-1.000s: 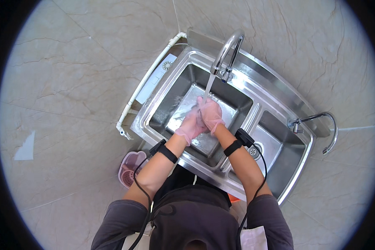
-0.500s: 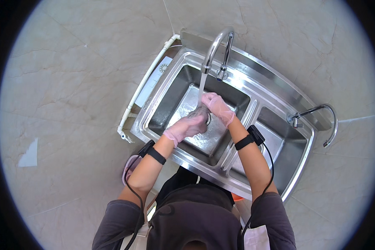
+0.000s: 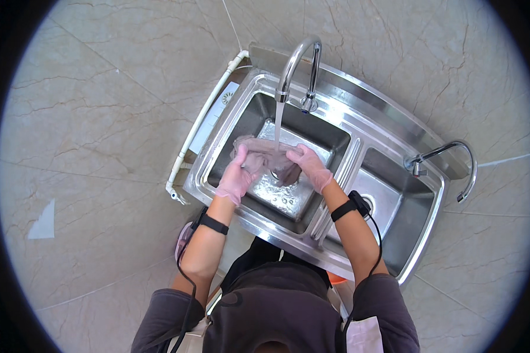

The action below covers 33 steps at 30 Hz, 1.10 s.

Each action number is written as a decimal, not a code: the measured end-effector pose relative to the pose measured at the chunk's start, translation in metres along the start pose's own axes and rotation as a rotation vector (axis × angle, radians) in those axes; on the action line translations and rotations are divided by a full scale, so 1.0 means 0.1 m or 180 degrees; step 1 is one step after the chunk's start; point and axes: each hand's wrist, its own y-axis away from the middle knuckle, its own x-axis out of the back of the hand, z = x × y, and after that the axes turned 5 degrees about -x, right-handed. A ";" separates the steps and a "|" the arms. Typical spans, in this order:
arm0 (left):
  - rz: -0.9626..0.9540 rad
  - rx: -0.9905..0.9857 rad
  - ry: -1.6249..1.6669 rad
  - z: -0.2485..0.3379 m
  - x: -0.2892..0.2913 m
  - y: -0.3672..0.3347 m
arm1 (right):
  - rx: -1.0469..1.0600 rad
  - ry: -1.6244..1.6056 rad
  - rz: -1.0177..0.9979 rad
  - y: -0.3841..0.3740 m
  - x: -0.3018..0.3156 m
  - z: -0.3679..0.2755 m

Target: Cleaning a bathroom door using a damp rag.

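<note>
A wet greyish-pink cloth [image 3: 268, 154] is stretched between my two hands over the left basin [image 3: 259, 206] of a steel sink. My left hand [image 3: 238, 176], in a thin pink glove, grips the cloth's left part. Its right end is pinched in my right hand [image 3: 310, 163], gloved the same way. From the curved chrome faucet [image 3: 284, 76] a stream of water [image 3: 279, 120] falls onto the middle of the cloth. Part of the cloth hangs down between the hands and hides some of the drain.
To the right is a second basin [image 3: 388, 194] with its own thin faucet [image 3: 468, 170]. A white pipe [image 3: 203, 123] with a small tap runs along the sink's left side. Behind the basins rises a steel backsplash [image 3: 383, 106]. An orange object [image 3: 336, 278] shows below the front edge.
My hands have moved apart, and the cloth, bunched between them before, is now spread out under the water. The left hand has shifted left, the right slightly right.
</note>
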 end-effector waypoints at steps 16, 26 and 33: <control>0.0187 0.0343 0.0587 -0.65 -0.18 -0.42 | 0.1153 0.1716 0.1357 -0.08 -0.55 0.14; -0.0721 0.0764 0.1243 -0.31 0.10 -0.19 | 0.0004 0.0299 -0.0724 -0.31 -0.04 0.38; -0.0190 0.0153 0.1041 -0.07 0.03 -0.11 | -0.0167 0.2444 0.0033 -0.33 0.19 0.34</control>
